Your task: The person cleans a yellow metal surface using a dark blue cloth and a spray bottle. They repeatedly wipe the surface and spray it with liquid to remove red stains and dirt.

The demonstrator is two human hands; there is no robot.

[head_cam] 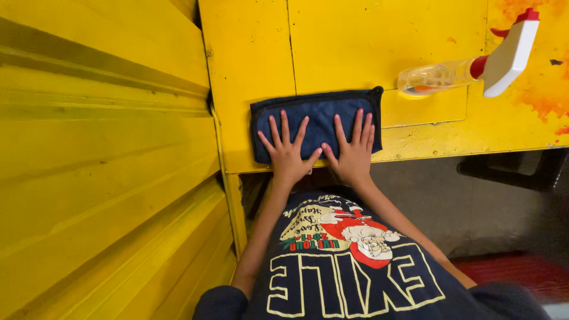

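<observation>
Both hands, left hand (287, 151) and right hand (354, 151), press flat on a blue cloth (314, 115)

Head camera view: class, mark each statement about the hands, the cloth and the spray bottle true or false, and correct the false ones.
1. Both hands lie flat on the dark blue cloth. True: the left hand and right hand press on it with fingers spread.
2. The cloth lies on a green table. False: the yellow table is painted yellow.
3. The spray bottle lies on its side. True.
4. The right hand holds the spray bottle. False: the bottle lies apart, untouched, to the right of the cloth.
5. The bottle's trigger head is white with red parts. True.
</observation>
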